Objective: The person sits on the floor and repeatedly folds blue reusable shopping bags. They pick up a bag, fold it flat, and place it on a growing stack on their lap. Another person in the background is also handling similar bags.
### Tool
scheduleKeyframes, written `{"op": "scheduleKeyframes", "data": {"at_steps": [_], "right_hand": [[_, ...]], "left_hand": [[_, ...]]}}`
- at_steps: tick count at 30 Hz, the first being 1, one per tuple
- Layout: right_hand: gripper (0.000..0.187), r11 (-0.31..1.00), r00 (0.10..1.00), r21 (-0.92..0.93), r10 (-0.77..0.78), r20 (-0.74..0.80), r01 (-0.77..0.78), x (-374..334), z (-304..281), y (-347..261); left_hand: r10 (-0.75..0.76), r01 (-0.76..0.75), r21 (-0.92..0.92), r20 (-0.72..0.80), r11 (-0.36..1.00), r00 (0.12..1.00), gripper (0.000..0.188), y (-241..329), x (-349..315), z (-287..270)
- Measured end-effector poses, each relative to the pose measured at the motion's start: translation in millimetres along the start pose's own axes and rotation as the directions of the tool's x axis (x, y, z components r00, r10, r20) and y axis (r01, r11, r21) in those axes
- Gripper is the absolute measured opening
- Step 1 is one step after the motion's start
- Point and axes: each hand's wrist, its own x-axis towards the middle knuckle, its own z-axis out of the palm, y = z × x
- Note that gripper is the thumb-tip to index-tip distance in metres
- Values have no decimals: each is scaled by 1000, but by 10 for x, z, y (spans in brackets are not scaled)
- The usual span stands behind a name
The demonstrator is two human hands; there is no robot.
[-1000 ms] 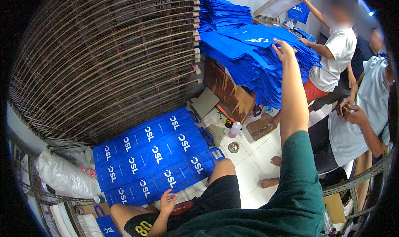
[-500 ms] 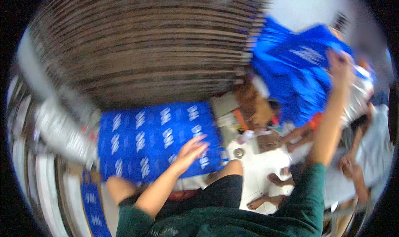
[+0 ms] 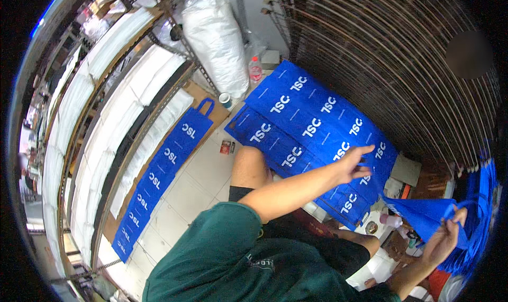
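My left hand hovers over a spread of flat blue fabric bags with white lettering, its fingers apart and nothing in them. At the lower right, my right hand is closed on the edge of a blue bag. This bag hangs tilted from the fingers, and a thin handle loop shows by it. Just beyond the right hand is a heap of blue fabric, partly cut off by the rim of the picture.
On the left, a strip of overlapping blue bags lies on cardboard beside shelves of stacked white material. A white sack, a plastic bottle and a paper cup stand at the back. A dark slatted rack rises behind the bags.
The view has swung, bringing the left shelves into sight. My right hand, earlier stretched out at the blue fabric, is now lower and nearer with a bag. My left hand stays over the spread bags.
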Motion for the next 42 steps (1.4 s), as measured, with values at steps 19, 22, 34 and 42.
{"op": "scheduleKeyframes", "data": {"at_steps": [19, 22, 34, 42], "right_hand": [[27, 571, 614, 285, 784, 90, -770, 423, 1998, 4181], [25, 444, 512, 325, 843, 163, -835, 120, 1939, 5031], [21, 272, 272, -19, 958, -92, -962, -443, 1947, 6275], [23, 300, 300, -17, 952, -55, -954, -371, 1927, 6296]], "left_hand": [[526, -513, 171, -478, 841, 704, 33, 1494, -419, -4494], [388, -427, 166, -768, 889, 509, 23, 1375, -252, -4974], [535, -406, 395, -779, 824, 328, 33, 497, 286, -6348], [544, -281, 473, -787, 835, 292, 34, 707, 216, -6139]]}}
